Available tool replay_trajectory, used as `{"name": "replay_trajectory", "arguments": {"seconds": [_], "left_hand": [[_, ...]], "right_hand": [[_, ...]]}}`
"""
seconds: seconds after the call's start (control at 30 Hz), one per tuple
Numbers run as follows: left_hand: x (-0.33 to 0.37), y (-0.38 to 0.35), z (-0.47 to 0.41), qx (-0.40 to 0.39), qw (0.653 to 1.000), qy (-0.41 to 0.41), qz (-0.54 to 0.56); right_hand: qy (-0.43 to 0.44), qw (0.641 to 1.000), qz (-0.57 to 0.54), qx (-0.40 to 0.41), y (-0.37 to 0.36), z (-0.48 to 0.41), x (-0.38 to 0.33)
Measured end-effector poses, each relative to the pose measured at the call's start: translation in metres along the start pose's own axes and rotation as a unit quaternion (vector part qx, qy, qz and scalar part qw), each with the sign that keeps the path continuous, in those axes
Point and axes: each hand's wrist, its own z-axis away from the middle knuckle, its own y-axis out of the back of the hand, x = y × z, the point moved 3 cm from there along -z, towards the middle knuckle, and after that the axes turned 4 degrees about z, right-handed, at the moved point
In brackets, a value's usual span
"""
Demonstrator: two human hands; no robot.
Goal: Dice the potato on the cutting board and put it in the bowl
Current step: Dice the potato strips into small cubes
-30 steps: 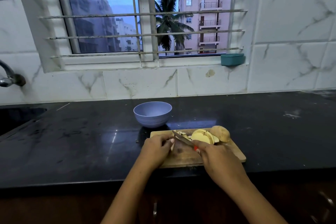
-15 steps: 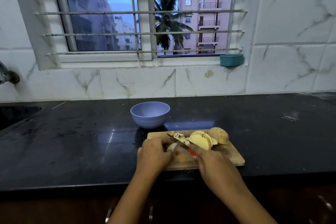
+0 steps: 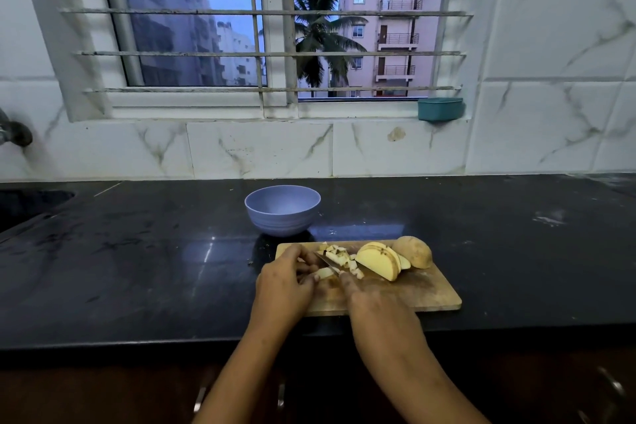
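Head | left hand (image 3: pixel 285 282) pinches potato piece (image 3: pixel 324 273) at its fingertips | right hand (image 3: pixel 377 306) grips knife (image 3: pixel 327 261)

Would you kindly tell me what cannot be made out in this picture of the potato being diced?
Head view only:
- Knife handle: covered by the right hand; only the blade shows.
- Potato strip being cut: mostly under the left hand.
- Bowl floor: hidden by its near wall.
- Tap: cut off by the left edge.
- Teal tub contents: hidden by its wall.
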Motion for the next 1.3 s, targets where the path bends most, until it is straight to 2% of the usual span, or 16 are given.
{"name": "replay_trajectory", "arguments": {"seconds": [0.27,0.67,0.87,1.03,1.3], "left_hand": [[-0.002,-0.001,0.004,0.014,1.000,-0.021,-0.018],[-0.005,-0.002,0.004,0.016,0.999,-0.033,-0.019],[-0.005,-0.002,0.004,0.016,0.999,-0.033,-0.009],[-0.006,-0.002,0.004,0.020,0.999,-0.040,-0.008],[-0.007,-0.003,0.004,0.023,0.998,-0.054,-0.020]], "right_hand": [[-0.043,0.999,-0.030,0.013,0.002,0.016,0.009],[-0.036,0.998,-0.048,-0.002,0.004,0.016,0.011],[-0.030,0.999,-0.022,-0.025,0.006,0.004,0.003],[-0.019,1.000,0.013,-0.004,0.001,-0.001,-0.006],[-0.032,0.998,-0.055,0.000,0.002,0.015,-0.004]]}}
